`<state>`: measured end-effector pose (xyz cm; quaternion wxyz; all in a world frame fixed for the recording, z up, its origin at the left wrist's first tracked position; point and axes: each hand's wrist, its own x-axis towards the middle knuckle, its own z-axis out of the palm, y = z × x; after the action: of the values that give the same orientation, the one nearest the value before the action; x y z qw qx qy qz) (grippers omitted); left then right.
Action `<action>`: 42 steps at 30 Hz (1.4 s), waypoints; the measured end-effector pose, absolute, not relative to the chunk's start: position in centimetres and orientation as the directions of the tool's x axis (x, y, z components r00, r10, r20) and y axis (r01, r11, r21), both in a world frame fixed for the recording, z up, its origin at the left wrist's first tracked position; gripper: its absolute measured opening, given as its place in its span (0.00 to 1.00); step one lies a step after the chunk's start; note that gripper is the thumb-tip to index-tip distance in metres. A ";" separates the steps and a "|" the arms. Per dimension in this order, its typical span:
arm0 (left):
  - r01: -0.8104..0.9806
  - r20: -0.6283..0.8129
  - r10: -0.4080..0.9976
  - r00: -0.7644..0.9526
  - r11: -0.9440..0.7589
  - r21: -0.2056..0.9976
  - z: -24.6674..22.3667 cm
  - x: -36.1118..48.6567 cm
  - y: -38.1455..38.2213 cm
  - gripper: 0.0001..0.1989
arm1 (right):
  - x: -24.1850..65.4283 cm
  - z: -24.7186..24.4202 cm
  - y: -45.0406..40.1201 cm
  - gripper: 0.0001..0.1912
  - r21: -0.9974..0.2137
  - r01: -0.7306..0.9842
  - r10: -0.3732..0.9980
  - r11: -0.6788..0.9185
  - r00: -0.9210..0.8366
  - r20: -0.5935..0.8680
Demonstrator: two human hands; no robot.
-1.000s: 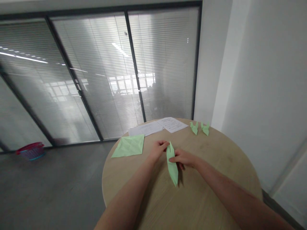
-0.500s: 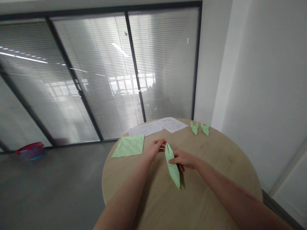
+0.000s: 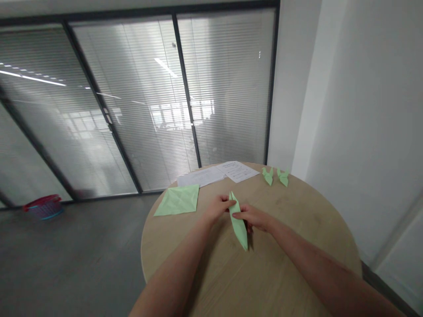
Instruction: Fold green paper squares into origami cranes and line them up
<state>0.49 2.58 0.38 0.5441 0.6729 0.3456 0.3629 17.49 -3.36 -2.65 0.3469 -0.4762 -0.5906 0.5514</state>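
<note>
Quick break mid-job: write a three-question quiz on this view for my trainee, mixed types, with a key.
1. True or false: only the right hand touches the folded green paper.
2. Where is the flat green sheet?
A) right of the right hand
B) left of the left hand
C) on the floor
3. Fill in: near the edge of the table are ____ small folded green figures.

Key: 1. False, the left thumb is on it too. 2. B. 3. Two.
</note>
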 end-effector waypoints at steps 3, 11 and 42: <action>0.051 0.139 0.898 0.417 -0.176 0.983 0.5 0.7 2.5 0.23 | 17.7 -2.7 -3.2 0.12 -0.980 0.192 0.925 -0.057 -0.359 -0.124; -0.038 0.149 0.956 0.254 -0.144 0.989 1.1 0.2 2.8 0.21 | 17.9 -2.4 -3.1 0.15 -0.981 0.194 0.878 -0.018 -0.466 -0.108; 0.063 0.170 0.735 0.657 -0.279 0.958 0.9 -0.8 3.3 0.15 | 17.6 -4.9 -0.7 0.18 -0.956 -0.266 0.989 -0.124 -0.117 -0.096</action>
<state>-0.78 3.35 0.91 0.5358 0.7358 0.2711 0.3132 17.63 -0.75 -4.93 0.5089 -0.4272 -0.4230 0.6160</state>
